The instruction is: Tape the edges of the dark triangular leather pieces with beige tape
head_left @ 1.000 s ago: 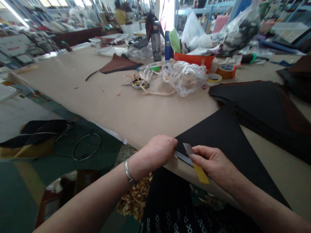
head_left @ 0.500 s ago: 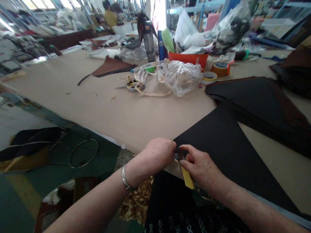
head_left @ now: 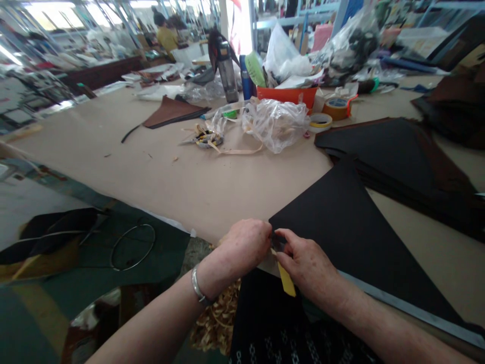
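Note:
A large black sheet (head_left: 341, 217), which looks like leather or a similar material, lies at the table's front edge with one corner between my hands. My left hand (head_left: 250, 242) is closed at that corner, its fingertips turned away, so what they grip is hidden. Close beside it, my right hand (head_left: 308, 260) bends thumb and forefinger toward the same corner. A flat yellow piece (head_left: 287, 282) sticks out downward from under the right thumb; its upper end is hidden by the fingers. Along the sheet's near edge runs a pale grey strip (head_left: 409, 308).
Stacked dark sheets (head_left: 379, 146) lie to the right. Farther back are a crumpled clear bag (head_left: 276, 124), yellow-handled snips (head_left: 206, 139), tape rolls (head_left: 336, 108), an orange box (head_left: 288, 96) and a bottle (head_left: 227, 76). Curled tan strips (head_left: 215, 323) fill the space below the table edge.
The view has shifted slightly. Both hands stay at the sheet's corner with nearly the same grip. The yellow piece hangs a little steeper, and more of the pale edge strip shows.

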`<state>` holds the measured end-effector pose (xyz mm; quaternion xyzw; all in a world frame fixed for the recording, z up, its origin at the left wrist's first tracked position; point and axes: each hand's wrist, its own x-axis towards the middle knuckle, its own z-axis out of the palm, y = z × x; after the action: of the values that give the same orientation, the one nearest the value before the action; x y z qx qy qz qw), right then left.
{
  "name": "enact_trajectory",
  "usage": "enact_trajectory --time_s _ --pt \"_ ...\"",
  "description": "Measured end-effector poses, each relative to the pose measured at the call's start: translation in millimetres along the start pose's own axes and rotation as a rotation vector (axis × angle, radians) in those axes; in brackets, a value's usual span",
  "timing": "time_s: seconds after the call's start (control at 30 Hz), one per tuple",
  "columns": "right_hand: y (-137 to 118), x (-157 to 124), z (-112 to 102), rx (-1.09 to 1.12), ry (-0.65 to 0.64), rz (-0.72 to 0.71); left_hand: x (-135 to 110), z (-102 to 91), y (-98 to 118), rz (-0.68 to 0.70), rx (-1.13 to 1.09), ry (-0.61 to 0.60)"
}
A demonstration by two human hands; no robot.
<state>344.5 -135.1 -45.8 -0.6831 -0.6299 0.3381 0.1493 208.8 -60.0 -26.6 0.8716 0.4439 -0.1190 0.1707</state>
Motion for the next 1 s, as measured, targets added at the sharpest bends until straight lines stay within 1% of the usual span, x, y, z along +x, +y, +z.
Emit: enact_trajectory --time_s 0.2,0.47,0.6,0.87,1.0 --pt "-5.4 -1.6 0.4 -0.118 -0.015 0.019 -1.8 -3.1 4.5 -0.007 0.014 0.001" --pt "-2.5 -2.8 3.4 -0.108 0.004 -0.001 -2.1 -0.5 3.7 -0.007 0.03 0.011" --pt "-3.2 -2.5 3.2 -0.138 0.005 -0.011 -1.6 0.2 3.5 0.0 0.033 0.014" --pt "-8.3 -2.2 4.7 -0.295 0.0 -0.049 -3.1 -2.1 6.8 -0.017 0.023 -0.002" --pt "-10.8 -1.2 5.5 -0.354 -0.007 -0.045 -6.0 -3.1 10.7 -0.021 0.004 0.01"
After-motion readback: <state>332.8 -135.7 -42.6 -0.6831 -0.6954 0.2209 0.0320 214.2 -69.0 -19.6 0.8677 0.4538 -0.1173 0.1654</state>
